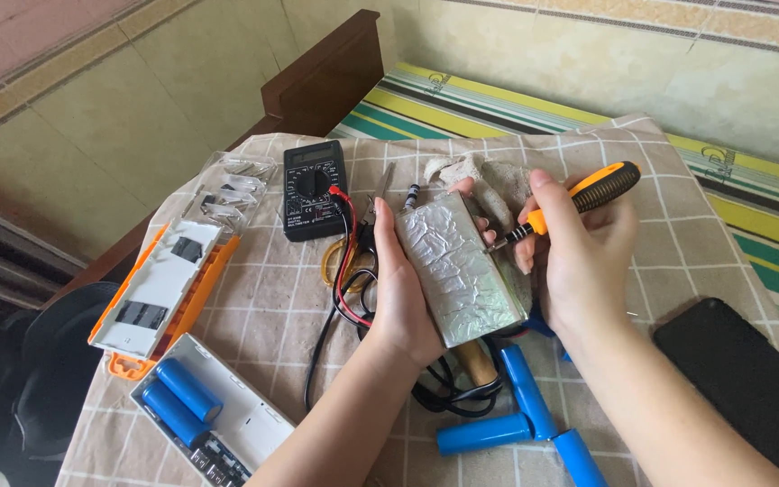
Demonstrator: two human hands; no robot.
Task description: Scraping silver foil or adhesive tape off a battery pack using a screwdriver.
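Head view, and I'm looking down: my left hand (403,289) is wrapped around a foil-covered pack (457,271), grip closed on its near long side, holding it tilted above the counter (678,234) with its checked cloth. My right hand (579,261) pinches an orange-and-black screwdriver (579,198), fingers closed on the shaft near the handle, tip touching the pack's upper right edge.

Left of the pack lies a black multimeter (315,188) with red and black leads trailing toward my wrist. Further left, an orange-and-white case (160,289); below it a white tray holding blue cells (187,401). Below the pack, more loose blue cells (516,406). Right of it, a dark phone (741,388).

My judgement: keep the tip shallow against the foil, steady the pack firmly, and pry gently so it can't slip toward my thumb.
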